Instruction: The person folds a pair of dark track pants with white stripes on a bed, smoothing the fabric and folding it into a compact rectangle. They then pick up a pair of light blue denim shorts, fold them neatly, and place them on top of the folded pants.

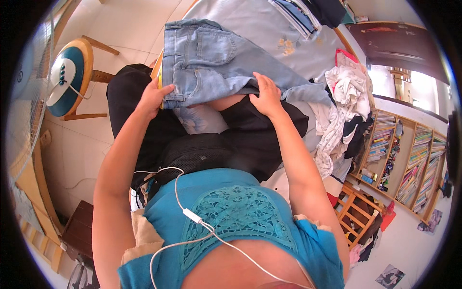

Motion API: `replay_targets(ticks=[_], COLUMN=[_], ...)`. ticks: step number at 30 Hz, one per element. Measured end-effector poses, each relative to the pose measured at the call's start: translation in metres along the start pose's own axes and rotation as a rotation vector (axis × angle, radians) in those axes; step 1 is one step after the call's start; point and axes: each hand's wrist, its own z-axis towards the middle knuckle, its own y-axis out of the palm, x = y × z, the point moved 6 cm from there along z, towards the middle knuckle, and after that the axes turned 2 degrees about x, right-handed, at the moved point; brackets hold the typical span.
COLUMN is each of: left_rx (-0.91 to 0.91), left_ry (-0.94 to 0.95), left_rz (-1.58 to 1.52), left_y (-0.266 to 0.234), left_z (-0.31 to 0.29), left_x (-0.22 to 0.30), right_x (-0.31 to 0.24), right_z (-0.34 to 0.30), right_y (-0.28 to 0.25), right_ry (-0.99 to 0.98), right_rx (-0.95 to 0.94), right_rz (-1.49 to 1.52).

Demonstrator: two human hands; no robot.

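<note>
A pair of light blue denim jeans [211,45] lies stretched across my lap and the bed, its waistband on the left and back pockets facing up. My left hand [155,98] is closed on the lower corner of the waistband, thumb on top and fingers partly hidden beneath. My right hand [265,95] grips the near edge of a leg of the jeans, thumb and fingers bent around the denim. The legs taper off to the right. Under the jeans are my legs in black trousers [269,139], with a black pouch [197,153] at my waist.
The bed [264,29] has a pale flowered sheet. Folded clothes [298,17] lie at its far side, and a heap of white clothes [349,86] to the right. A fan base [67,79] rests on a wooden stool at left. Bookshelves [409,159] stand at right. A white cable [192,215] hangs over my chest.
</note>
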Motion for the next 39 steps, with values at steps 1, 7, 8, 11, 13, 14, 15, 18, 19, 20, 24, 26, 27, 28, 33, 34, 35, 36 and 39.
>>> replay_targets(ticks=[1,7,8,11,13,14,15,18,19,20,24,26,27,28,33,34,35,36,39], left_rx=[0.004,0.059,0.069,0.107,0.118,0.12,0.121,0.077,0.067,0.057,0.071,0.112,0.119,0.133,-0.117,-0.12,-0.137,-0.136,-0.186], left_ry=[0.027,0.047,0.007,-0.078,-0.063,-0.049,-0.036,-0.012,0.005,0.021,0.121,0.148,0.148,0.151,0.273,0.312,0.369,0.405,0.485], left_rz=[0.001,0.064,0.082,0.131,0.127,0.121,0.114,-0.048,-0.043,-0.038,-0.016,0.015,0.055,0.094,0.158,0.2,0.229,0.258,0.296], left_y=[-0.001,-0.063,-0.073,-0.107,-0.104,-0.1,-0.097,-0.089,-0.083,-0.076,-0.046,-0.031,-0.025,-0.023,-0.017,-0.002,0.015,0.02,0.041], left_z=[-0.002,-0.036,-0.043,-0.049,-0.051,-0.051,-0.051,-0.052,-0.05,-0.049,-0.052,-0.046,-0.04,-0.034,0.056,0.063,0.061,0.06,0.068], left_x=[0.01,0.064,0.067,0.047,0.045,0.046,0.047,0.065,0.075,0.088,0.136,0.151,0.16,0.171,0.226,0.242,0.266,0.281,0.313], right_x=[0.001,-0.049,-0.059,-0.066,-0.052,-0.04,-0.026,0.021,0.04,0.062,0.11,0.123,0.129,0.135,0.199,0.189,0.212,0.215,0.228], right_z=[-0.001,0.001,-0.002,-0.007,-0.006,-0.002,0.001,0.022,0.027,0.031,0.033,0.027,0.028,0.032,0.049,0.045,0.046,0.046,0.014], right_y=[0.004,-0.007,-0.009,0.009,0.017,0.021,0.023,0.027,0.025,0.024,0.023,0.013,0.001,-0.01,-0.135,-0.176,-0.224,-0.256,-0.362], right_ry=[0.04,-0.22,-0.305,-0.421,-0.368,-0.323,-0.276,-0.162,-0.114,-0.043,0.19,0.189,0.128,0.06,0.067,0.027,-0.068,0.003,0.084], right_rx=[-0.011,-0.226,-0.215,-0.193,-0.117,-0.096,-0.075,-0.19,-0.255,-0.32,-0.543,-0.522,-0.415,-0.306,0.438,0.577,0.687,0.775,1.008], right_rz=[-0.037,0.294,0.333,0.268,0.136,0.092,0.048,-0.069,-0.119,-0.167,-0.311,-0.354,-0.37,-0.384,0.072,-0.014,-0.034,-0.061,-0.104])
